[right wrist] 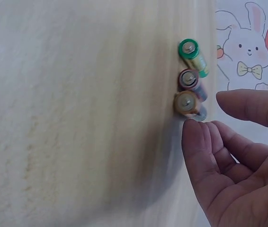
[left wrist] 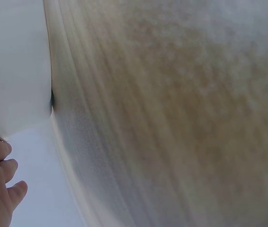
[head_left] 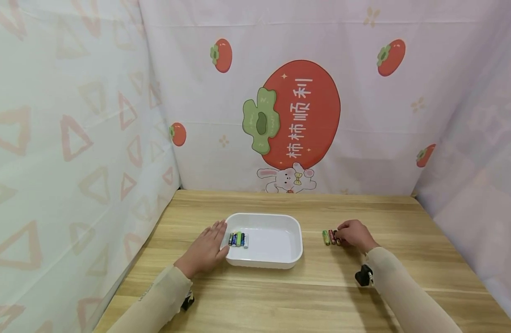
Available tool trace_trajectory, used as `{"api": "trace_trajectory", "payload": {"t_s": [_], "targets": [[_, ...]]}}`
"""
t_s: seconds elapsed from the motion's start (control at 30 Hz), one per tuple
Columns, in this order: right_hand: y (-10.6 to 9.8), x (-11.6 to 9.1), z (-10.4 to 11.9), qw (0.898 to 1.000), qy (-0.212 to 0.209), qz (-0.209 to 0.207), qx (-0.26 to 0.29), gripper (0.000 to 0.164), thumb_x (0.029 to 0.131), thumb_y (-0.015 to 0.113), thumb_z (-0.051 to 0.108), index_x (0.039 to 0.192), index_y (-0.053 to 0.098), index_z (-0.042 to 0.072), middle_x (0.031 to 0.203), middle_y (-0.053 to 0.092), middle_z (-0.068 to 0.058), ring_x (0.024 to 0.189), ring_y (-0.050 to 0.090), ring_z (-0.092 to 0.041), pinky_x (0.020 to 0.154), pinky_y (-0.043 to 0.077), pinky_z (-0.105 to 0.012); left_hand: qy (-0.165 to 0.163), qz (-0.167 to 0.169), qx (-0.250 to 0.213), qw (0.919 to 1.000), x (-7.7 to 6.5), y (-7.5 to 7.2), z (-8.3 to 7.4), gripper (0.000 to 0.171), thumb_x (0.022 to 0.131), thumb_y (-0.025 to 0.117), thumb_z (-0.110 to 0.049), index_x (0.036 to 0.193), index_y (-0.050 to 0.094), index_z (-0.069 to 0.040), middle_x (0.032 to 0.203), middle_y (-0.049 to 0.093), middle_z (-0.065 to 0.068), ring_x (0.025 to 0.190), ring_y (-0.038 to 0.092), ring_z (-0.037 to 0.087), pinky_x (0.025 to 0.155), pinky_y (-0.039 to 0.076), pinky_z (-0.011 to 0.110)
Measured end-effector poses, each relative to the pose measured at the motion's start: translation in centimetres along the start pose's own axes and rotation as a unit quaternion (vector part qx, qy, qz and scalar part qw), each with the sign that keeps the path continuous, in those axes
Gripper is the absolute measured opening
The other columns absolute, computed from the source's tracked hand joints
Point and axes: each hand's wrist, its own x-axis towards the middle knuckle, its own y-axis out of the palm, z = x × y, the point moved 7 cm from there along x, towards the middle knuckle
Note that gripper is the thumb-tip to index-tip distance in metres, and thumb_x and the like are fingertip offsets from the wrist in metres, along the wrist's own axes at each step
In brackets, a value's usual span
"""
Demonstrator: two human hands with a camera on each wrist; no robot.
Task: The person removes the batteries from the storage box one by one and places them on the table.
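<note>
My left hand [head_left: 206, 249] rests with extended fingers along the left rim of a white tray [head_left: 276, 264]. In the left wrist view, its fingers appear at the lower left beside the tray's white wall [left wrist: 13, 61]. Several batteries [head_left: 239, 239] lie side by side at the tray's left end. My right hand [head_left: 356, 235] is at a short row of batteries on the table, its thumb and fingers apart. That row has a green battery [right wrist: 189, 48], a dark red battery [right wrist: 189, 78] and a copper-topped battery [right wrist: 186, 102], the last right at the fingertips.
The wooden table [head_left: 255, 300] carries the tray left of centre and the battery row to its right. A printed cloth [head_left: 197, 83] with persimmons and a rabbit hangs behind the table, and more cloth closes off both sides. Each wrist wears a small dark device.
</note>
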Motion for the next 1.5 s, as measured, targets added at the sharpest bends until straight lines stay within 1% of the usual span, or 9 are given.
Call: {"api": "trace_trajectory", "payload": {"t_s": [0.13,0.27,0.4,0.53,0.73,0.9,1.07,1.3,1.5], "targets": [[0.1,-0.2,0.9,1.0,-0.01,-0.002,0.013,0.032,0.089,0.064,0.01,0.113,0.061,-0.011,0.095,0.064,-0.015,0.078,0.06,-0.022,0.067,0.055,-0.036,0.005,-0.009,-0.002,0.9999,0.0,-0.2,-0.1,0.071,0.101,0.044,-0.041,0.153,0.022,0.003,0.158,0.023,0.016,0.145,0.02,0.031,0.115,0.02,0.048],[0.6,-0.5,2.0,0.999,-0.023,0.007,0.045,0.034,0.092,0.061,0.008,0.118,0.059,-0.013,0.099,0.064,-0.017,0.08,0.061,-0.024,0.071,0.056,-0.039,-0.001,0.0,-0.004,1.0,-0.1,0.0,0.1,0.072,0.101,0.042,-0.043,0.154,0.019,0.001,0.159,0.02,0.014,0.145,0.017,0.029,0.115,0.018,0.048],[1.2,-0.4,3.0,0.997,-0.029,0.015,0.064,0.031,0.094,0.059,0.01,0.117,0.059,-0.011,0.097,0.064,-0.019,0.078,0.061,-0.024,0.072,0.054,-0.041,-0.004,0.009,0.001,0.9999,-0.2,0.3,0.2,0.073,0.102,0.039,-0.045,0.155,0.017,0.0,0.16,0.018,0.013,0.146,0.015,0.028,0.116,0.017,0.047],[1.8,0.0,3.9,0.996,-0.025,0.012,0.079,0.028,0.095,0.06,0.012,0.115,0.06,-0.008,0.101,0.064,-0.022,0.079,0.061,-0.026,0.072,0.054,-0.041,-0.003,0.009,0.001,1.0,-0.2,0.4,0.2,0.073,0.102,0.038,-0.045,0.154,0.017,0.0,0.16,0.018,0.013,0.146,0.015,0.029,0.116,0.017,0.047],[2.8,0.4,5.5,0.995,-0.023,0.008,0.099,0.029,0.094,0.062,0.011,0.115,0.06,-0.008,0.106,0.063,-0.019,0.093,0.063,-0.035,0.077,0.056,-0.042,-0.004,0.006,-0.007,0.9999,-0.3,0.2,0.0,0.072,0.102,0.04,-0.044,0.154,0.017,0.0,0.159,0.018,0.014,0.146,0.015,0.029,0.116,0.016,0.048],[3.5,0.6,7.1,0.993,-0.029,0.013,0.118,0.032,0.095,0.061,0.011,0.12,0.058,-0.009,0.109,0.061,-0.019,0.102,0.06,-0.04,0.081,0.056,-0.04,-0.004,0.005,-0.003,1.0,-0.2,0.1,0.1,0.072,0.102,0.039,-0.044,0.154,0.016,0.0,0.16,0.018,0.014,0.146,0.015,0.029,0.116,0.016,0.047],[4.3,0.5,8.6,0.992,-0.024,0.015,0.126,0.029,0.095,0.062,0.011,0.117,0.06,-0.007,0.11,0.062,-0.018,0.102,0.061,-0.038,0.079,0.056,-0.037,-0.002,0.005,-0.002,1.0,-0.1,0.0,0.0,0.072,0.102,0.04,-0.044,0.154,0.017,0.0,0.159,0.018,0.014,0.146,0.015,0.029,0.116,0.017,0.048],[6.0,0.9,9.9,0.99,-0.032,0.027,0.134,0.029,0.094,0.062,0.01,0.118,0.061,-0.008,0.107,0.062,-0.016,0.091,0.062,-0.028,0.078,0.057,-0.037,-0.001,0.002,-0.001,1.0,-0.1,0.1,0.0,0.072,0.102,0.04,-0.044,0.154,0.018,0.001,0.159,0.019,0.015,0.145,0.017,0.03,0.115,0.018,0.049],[7.7,0.7,11.1,0.988,-0.036,0.037,0.142,0.021,0.092,0.065,0.008,0.11,0.065,-0.003,0.102,0.063,-0.014,0.085,0.062,-0.025,0.074,0.057,-0.034,-0.004,0.001,0.001,1.0,-0.1,0.1,0.0,0.072,0.101,0.04,-0.044,0.154,0.018,0.0,0.159,0.019,0.014,0.146,0.016,0.029,0.115,0.017,0.048]]}}
